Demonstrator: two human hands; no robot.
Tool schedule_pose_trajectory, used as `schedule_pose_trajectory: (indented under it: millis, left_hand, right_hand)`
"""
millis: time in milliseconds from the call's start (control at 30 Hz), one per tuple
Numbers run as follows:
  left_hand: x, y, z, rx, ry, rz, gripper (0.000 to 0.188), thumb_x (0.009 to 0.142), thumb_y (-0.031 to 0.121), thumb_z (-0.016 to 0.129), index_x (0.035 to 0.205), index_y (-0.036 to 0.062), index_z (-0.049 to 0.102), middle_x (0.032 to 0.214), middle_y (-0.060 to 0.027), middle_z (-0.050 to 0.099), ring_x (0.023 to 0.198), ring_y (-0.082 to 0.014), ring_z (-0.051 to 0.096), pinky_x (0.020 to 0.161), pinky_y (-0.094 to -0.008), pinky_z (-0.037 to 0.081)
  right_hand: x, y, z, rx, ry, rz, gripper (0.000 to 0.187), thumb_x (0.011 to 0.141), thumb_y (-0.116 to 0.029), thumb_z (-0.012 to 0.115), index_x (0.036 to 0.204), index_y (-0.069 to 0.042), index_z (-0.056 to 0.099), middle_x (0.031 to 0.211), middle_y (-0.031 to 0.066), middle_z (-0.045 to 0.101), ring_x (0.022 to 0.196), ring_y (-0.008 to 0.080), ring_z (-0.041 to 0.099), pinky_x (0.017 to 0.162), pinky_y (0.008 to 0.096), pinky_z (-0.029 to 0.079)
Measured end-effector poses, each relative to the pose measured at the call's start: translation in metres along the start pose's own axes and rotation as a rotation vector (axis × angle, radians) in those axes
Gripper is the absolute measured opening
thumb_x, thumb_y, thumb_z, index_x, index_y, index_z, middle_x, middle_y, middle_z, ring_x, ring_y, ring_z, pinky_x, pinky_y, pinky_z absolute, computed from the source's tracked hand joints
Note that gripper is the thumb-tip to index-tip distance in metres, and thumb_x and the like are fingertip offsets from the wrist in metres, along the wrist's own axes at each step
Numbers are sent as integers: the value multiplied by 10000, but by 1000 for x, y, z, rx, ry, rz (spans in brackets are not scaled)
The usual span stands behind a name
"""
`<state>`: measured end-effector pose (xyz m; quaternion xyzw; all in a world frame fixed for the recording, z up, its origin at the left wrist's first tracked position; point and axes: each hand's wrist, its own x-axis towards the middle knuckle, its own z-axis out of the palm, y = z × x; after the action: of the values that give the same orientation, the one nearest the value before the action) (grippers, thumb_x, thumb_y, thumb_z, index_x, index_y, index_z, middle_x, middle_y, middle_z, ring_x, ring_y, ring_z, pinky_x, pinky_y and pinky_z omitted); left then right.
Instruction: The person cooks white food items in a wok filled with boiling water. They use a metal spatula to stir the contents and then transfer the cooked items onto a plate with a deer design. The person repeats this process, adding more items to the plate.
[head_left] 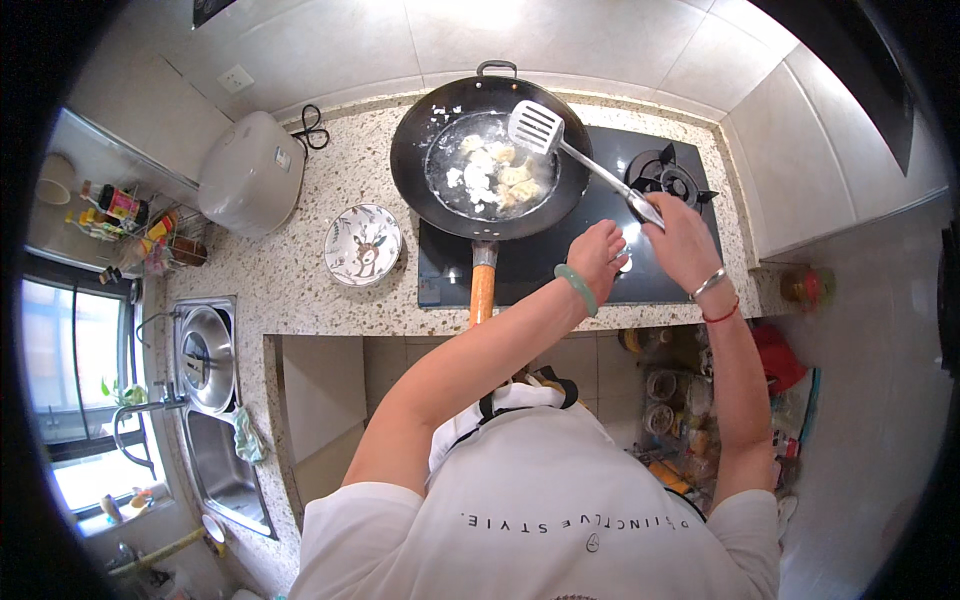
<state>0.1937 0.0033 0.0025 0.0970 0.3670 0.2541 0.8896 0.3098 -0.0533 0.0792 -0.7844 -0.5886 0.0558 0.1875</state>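
Observation:
A slotted metal spatula (590, 164) is in my right hand (685, 243), whose fingers are closed round the end of its handle. Its slotted blade hangs above the right side of a black wok (412, 165), over the rim area. Inside the wok, white and pale yellow lumps of food (490, 178) sit in shallow steaming liquid. My left hand (598, 252) hovers over the front of the black glass gas hob (450, 270), close to a round pale knob (626, 263). Its fingers are loosely bent with nothing visible in them. I cannot tell whether it touches the knob.
A deer-patterned bowl (362, 240) stands left of the wok, whose wooden handle (482, 290) points toward me. A bare burner (665, 180) is on the right. Farther left are a white appliance (250, 175) and a sink (222, 455) with a metal lid (206, 360).

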Motion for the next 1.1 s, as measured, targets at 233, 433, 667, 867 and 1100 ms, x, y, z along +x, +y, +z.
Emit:
schedule_pose_trajectory:
  millis: [233, 433, 667, 867, 1100]
  left_hand:
    - [-44, 8, -18, -55, -158, -113, 371, 920, 184, 550, 1226, 18, 422, 1223, -129, 476, 1089, -230, 500, 929, -383, 444]
    - [-51, 10, -30, -54, -179, -120, 376, 932, 182, 535, 1245, 15, 409, 1236, -135, 462, 1104, -232, 491, 935, -378, 440]
    - [-57, 23, -39, -59, -177, -140, 415, 942, 186, 517, 1292, 8, 382, 1269, -140, 452, 1111, -233, 492, 950, -374, 434]
    - [-56, 45, -44, -66, -126, -102, 429, 958, 194, 481, 1325, 2, 368, 1312, -152, 444, 1183, -247, 465, 989, -377, 414]
    - [-55, 59, -52, -90, -122, -65, 417, 972, 191, 442, 1337, 4, 367, 1305, -152, 453, 1199, -251, 457, 1014, -387, 412]
  right_hand:
    - [7, -66, -67, -489, -109, 66, 213, 820, -182, 587, 1025, -135, 622, 848, 141, 672, 807, 326, 652, 727, 414, 516]
    - [24, -84, -84, -615, -191, 51, 154, 813, -176, 586, 914, -112, 683, 841, 138, 673, 810, 304, 657, 741, 410, 518]
    - [68, -103, -78, -714, -344, 90, 195, 769, -130, 550, 867, -45, 695, 900, 188, 665, 865, 338, 650, 781, 413, 513]
    - [79, -104, -56, -734, -385, 109, 201, 747, -180, 587, 874, -97, 719, 865, 161, 675, 819, 317, 658, 761, 390, 520]
    - [78, -117, -44, -669, -547, 168, 239, 786, -114, 515, 925, -21, 687, 988, 215, 655, 930, 346, 648, 827, 407, 515]
